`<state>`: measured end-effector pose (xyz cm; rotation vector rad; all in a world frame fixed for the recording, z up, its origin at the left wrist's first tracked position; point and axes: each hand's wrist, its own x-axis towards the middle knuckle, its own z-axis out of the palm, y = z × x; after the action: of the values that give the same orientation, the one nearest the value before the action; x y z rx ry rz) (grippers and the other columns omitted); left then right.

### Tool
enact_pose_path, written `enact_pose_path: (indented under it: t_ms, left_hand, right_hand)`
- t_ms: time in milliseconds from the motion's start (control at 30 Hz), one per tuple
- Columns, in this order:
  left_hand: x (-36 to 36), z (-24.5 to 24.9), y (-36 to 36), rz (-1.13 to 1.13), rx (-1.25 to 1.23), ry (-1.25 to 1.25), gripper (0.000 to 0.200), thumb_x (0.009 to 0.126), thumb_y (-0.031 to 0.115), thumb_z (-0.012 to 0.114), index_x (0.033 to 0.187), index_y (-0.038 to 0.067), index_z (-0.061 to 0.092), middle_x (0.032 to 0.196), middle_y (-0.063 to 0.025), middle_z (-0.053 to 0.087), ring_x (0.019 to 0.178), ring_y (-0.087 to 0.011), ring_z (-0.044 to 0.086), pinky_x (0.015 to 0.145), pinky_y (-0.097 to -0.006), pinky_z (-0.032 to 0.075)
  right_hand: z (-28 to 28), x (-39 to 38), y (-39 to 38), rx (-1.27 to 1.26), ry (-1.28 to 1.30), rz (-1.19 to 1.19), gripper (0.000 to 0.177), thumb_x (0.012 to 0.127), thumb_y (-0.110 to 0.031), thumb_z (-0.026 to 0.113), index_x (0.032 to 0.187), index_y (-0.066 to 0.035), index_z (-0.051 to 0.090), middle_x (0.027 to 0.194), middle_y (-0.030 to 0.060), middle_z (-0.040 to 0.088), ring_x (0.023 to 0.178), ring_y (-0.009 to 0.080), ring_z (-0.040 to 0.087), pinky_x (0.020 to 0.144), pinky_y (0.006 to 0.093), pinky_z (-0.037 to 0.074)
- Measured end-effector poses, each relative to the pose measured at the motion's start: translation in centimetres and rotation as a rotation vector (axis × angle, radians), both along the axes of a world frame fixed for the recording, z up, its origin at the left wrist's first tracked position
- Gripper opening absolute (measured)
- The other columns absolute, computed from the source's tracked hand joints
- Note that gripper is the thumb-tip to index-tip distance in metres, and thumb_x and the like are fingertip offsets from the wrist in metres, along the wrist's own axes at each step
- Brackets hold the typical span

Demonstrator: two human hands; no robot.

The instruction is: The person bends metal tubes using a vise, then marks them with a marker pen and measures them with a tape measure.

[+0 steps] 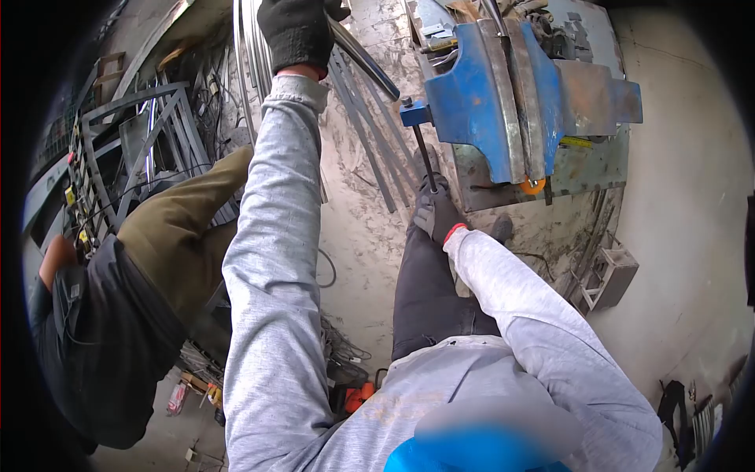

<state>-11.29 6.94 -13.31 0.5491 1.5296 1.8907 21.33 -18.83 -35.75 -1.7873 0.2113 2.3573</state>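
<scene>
Blue vise (464, 102) stood ahead of us and toward our right, on a worn bench (582, 169). We had the gloved fingers of our right hand (437, 214) wrapped around a dark rod (423, 149) that ran from the vise's left side. We stretched our gloved left hand (297, 33) forward, beside the upper end of a metal tube (366, 61); its fingers were mostly hidden, so we could not tell whether they grasped it. Another person (185, 204) was at our left.
</scene>
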Motion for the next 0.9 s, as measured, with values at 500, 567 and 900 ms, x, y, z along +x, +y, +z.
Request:
enact_pose_path:
  t_ms: [500, 567, 900]
  left_hand:
    - [-0.9, -9.7, 8.2, -0.373, -0.367, -0.394, 0.049, 0.107, 0.05, 0.051, 0.068, 0.023, 0.039, 0.055, 0.0053, 0.031, 0.044, -0.0141, 0.032, 0.045, -0.0347, 0.03]
    - [-1.2, -10.3, 8.2, -0.431, -0.365, -0.393, 0.052, 0.106, 0.055, 0.05, 0.067, 0.023, 0.038, 0.054, 0.0056, 0.03, 0.044, -0.0142, 0.032, 0.045, -0.035, 0.029]
    - [-8.1, -6.5, 14.1, -0.466, -0.272, -0.36, 0.069, 0.09, 0.088, 0.043, 0.067, 0.022, 0.041, 0.054, 0.0067, 0.03, 0.043, -0.0138, 0.036, 0.045, -0.034, 0.035]
  right_hand:
    - [-6.9, 0.1, -1.8, -0.076, 0.263, -0.493, 0.042, 0.095, -0.015, 0.055, 0.133, -0.001, 0.048, 0.139, 0.0151, 0.051, 0.14, 0.0431, 0.047, 0.114, 0.0602, 0.043]
    - [-4.1, -1.4, -0.1, -0.128, 0.135, -0.54, 0.046, 0.092, -0.009, 0.057, 0.137, -0.003, 0.047, 0.14, 0.015, 0.052, 0.14, 0.0419, 0.047, 0.114, 0.0592, 0.043]
    - [3.1, -9.4, 8.9, 0.614, 0.247, -0.106, 0.053, 0.092, 0.006, 0.054, 0.141, -0.009, 0.042, 0.138, 0.0144, 0.054, 0.13, 0.034, 0.06, 0.104, 0.052, 0.056]
